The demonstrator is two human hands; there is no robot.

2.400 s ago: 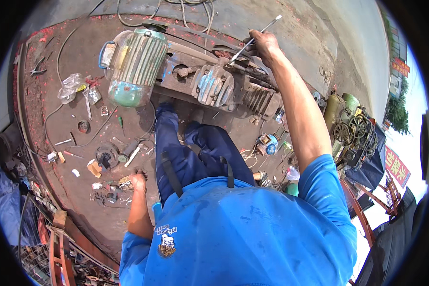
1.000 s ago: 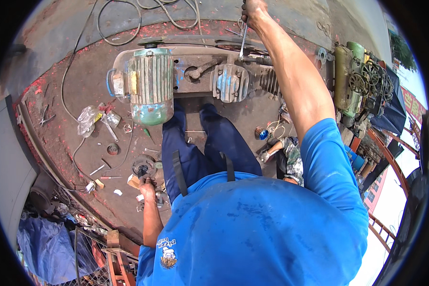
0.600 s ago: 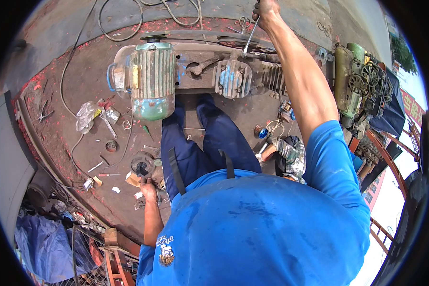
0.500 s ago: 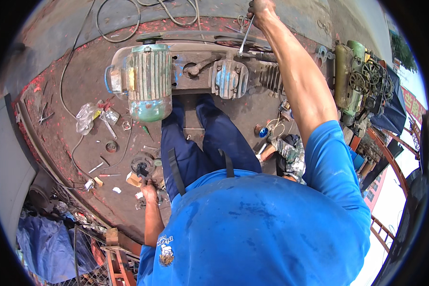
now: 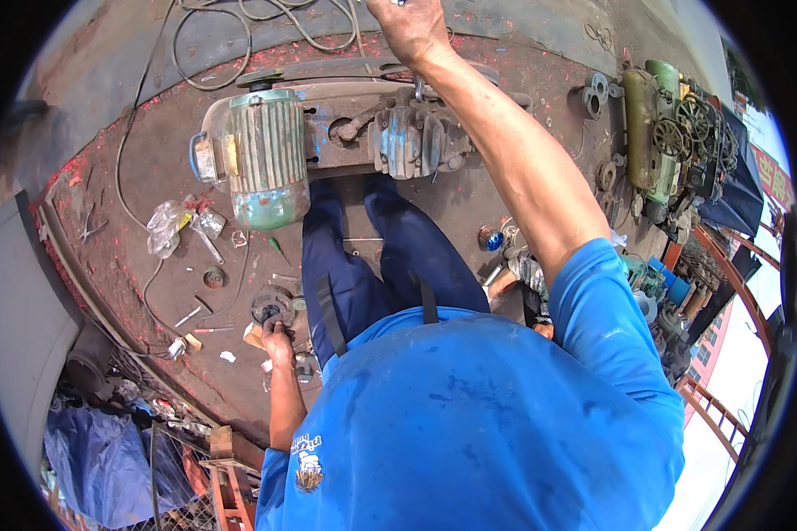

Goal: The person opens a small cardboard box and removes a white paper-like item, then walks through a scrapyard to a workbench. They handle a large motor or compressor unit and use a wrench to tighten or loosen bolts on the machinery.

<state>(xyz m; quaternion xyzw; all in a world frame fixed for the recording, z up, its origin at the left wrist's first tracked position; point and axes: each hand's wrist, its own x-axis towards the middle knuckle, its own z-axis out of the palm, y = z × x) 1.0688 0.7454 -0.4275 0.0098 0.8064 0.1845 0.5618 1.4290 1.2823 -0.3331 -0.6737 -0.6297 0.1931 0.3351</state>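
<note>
My right hand, at the top edge, is closed around a metal wrench. The hand hides most of the wrench, whose lower part shows above a ribbed compressor head with blue paint marks. Left of that sits a green finned electric motor, on the same grimy base. Low at my left side, my left hand is closed beside a dark round metal part on the ground. Its fingertips are dark, and I cannot make out what they hold.
A plastic bag, a hammer and a can lie on the dirty ground. Hoses coil at the far left. Used machinery stands to the right, and blue tarp lies lower left.
My right hand has swung left and nearer with the wrench, which is now mostly hidden. My left hand has shifted slightly up, closer to the round part. The view has turned a little.
</note>
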